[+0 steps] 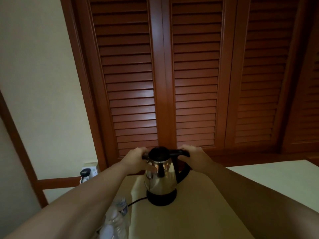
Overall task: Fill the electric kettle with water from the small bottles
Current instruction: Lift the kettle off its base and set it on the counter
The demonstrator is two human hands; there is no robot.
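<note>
A shiny steel electric kettle (pixel 161 178) with a black lid and handle stands upright on its black base (pixel 162 197) on a pale table (pixel 198 213). My left hand (pixel 136 156) grips the left side of the kettle's top by the spout. My right hand (pixel 191 155) is closed on the top of the black handle at the right. Clear small plastic bottles (pixel 116 219) lie under my left forearm at the table's left edge, partly hidden.
A black cord (pixel 136 201) runs from the base leftward to a plug in a wall socket (pixel 86 171). Dark wooden louvred doors (pixel 195 75) stand right behind the table. A cream wall is on the left.
</note>
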